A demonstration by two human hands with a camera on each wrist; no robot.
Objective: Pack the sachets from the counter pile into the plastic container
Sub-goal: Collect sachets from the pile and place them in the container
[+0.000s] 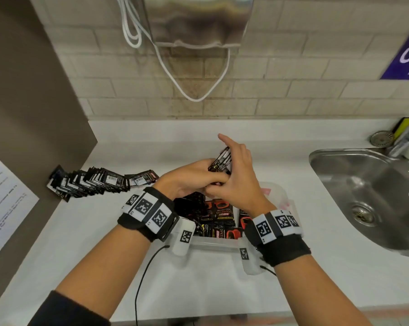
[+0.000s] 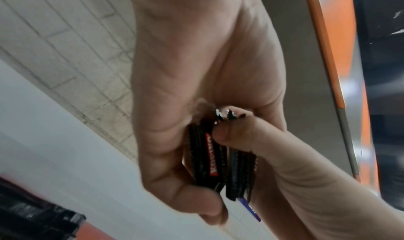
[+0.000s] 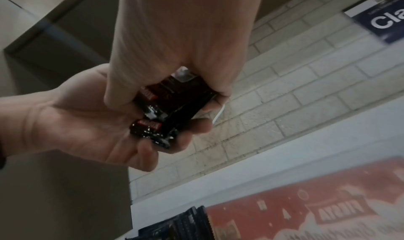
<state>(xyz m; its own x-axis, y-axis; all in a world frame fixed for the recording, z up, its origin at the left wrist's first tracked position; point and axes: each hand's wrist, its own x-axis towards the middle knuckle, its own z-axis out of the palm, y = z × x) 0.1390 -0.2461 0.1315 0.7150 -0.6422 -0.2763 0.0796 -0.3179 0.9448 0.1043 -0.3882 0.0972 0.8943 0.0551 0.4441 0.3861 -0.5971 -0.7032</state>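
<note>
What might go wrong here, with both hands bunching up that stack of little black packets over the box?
The bundle of sachets is held on edge between the left hand and right hand; a loose sachet could slip out and miss the plastic container. The container already looks crowded, so the bundle may not seat neatly. The leaning pile on the counter might topple if bumped.

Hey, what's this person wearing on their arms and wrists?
Each wrist carries a black strap with white blocks printed with black square codes: left wristband, right wristband. White camera pods hang beneath, trailing thin black cables. A dark sleeve covers the left upper forearm.
</note>
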